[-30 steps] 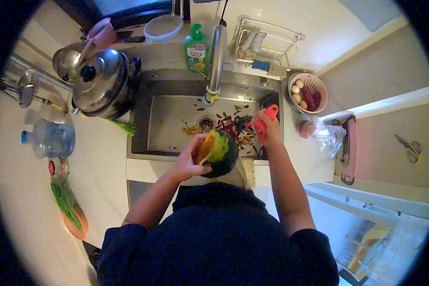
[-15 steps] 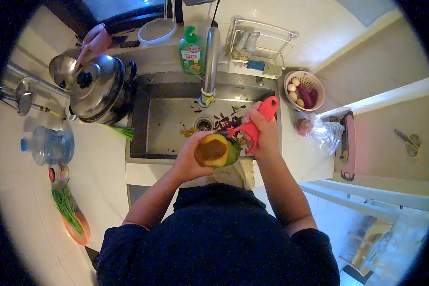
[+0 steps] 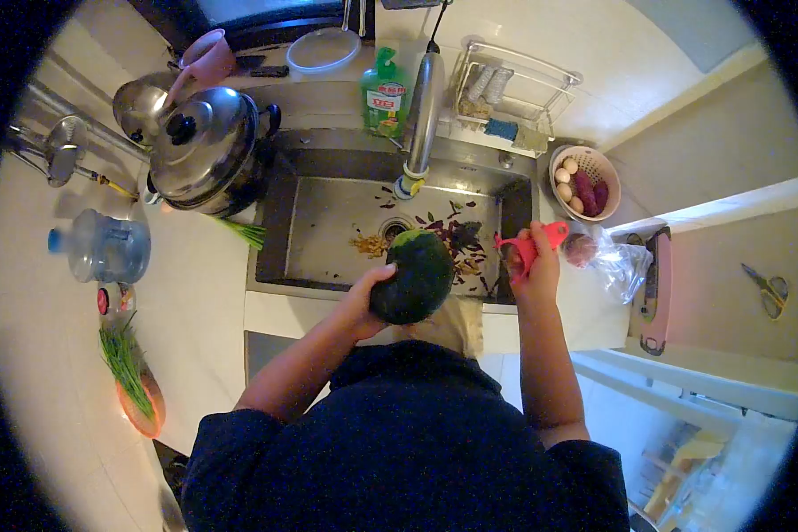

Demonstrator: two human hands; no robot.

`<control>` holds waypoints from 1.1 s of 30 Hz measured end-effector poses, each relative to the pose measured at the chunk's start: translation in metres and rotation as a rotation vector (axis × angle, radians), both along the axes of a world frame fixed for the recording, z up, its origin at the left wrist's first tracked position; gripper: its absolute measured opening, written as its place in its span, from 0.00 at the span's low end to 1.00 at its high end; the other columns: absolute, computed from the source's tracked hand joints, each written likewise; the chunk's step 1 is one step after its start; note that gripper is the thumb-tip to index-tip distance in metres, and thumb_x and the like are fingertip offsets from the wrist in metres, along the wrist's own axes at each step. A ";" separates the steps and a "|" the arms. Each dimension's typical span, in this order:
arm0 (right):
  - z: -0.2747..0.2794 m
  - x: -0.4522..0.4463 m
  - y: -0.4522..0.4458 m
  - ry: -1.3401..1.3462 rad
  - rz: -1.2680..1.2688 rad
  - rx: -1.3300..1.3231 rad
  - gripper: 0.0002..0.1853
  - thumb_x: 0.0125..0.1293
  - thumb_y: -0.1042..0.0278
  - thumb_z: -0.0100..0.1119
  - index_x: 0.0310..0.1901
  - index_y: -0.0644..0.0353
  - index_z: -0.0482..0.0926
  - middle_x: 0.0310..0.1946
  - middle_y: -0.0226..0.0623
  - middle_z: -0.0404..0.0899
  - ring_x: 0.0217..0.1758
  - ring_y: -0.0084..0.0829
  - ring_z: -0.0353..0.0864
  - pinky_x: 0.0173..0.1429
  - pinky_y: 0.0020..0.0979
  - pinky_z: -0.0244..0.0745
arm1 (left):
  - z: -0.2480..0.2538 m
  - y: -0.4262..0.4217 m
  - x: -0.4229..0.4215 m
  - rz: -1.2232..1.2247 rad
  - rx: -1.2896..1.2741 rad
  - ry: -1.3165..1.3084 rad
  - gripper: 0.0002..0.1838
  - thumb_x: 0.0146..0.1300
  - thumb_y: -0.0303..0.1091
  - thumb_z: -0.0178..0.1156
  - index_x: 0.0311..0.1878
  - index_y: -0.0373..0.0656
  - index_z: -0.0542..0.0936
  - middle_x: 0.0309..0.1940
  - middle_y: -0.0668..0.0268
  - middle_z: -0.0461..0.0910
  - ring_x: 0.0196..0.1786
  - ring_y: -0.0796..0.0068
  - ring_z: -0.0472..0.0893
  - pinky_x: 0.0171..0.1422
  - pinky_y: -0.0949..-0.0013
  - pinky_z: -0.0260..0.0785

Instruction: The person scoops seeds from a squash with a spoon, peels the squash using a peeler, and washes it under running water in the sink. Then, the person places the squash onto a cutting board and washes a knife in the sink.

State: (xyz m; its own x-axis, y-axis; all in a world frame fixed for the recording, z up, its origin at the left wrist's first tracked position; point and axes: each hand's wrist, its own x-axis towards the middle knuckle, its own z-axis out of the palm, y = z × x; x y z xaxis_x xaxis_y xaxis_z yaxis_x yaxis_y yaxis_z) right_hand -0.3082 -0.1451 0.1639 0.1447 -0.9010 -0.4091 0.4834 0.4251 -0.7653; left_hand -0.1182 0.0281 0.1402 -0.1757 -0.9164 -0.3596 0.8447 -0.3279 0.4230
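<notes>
In the head view my left hand (image 3: 362, 300) grips a piece of pumpkin (image 3: 413, 279) over the front edge of the sink (image 3: 270, 226). Its dark green skin is turned up towards me, with a lighter strip at the top; the cut side is hidden. My right hand (image 3: 538, 266), to the right of the pumpkin and apart from it, is closed round a red peeler (image 3: 525, 251) by the sink's right edge. Dark peelings (image 3: 457, 235) and yellowish scraps (image 3: 369, 246) lie on the sink floor around the drain.
A tap (image 3: 424, 115) hangs over the sink, with a green soap bottle (image 3: 384, 97) beside it. To the left stand a lidded pot (image 3: 199, 146) and a water jug (image 3: 111, 246). On the right are a basket (image 3: 614, 177) with eggs, a plastic bag (image 3: 625, 262) and scissors (image 3: 767, 291).
The pumpkin has turned, so its green skin now shows instead of the hollow yellow cut side. My right hand has moved right with the peeler, away from the pumpkin. The view has shifted slightly.
</notes>
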 end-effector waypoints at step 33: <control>-0.033 -0.045 0.018 0.059 0.077 -0.046 0.05 0.60 0.72 0.55 0.37 0.59 0.71 0.25 0.33 0.74 0.27 0.26 0.76 0.28 0.24 0.73 | -0.010 -0.009 -0.031 0.179 -0.174 -1.340 0.42 0.35 0.31 0.72 0.57 0.39 0.63 0.52 0.56 0.68 0.57 0.61 0.68 0.63 0.64 0.59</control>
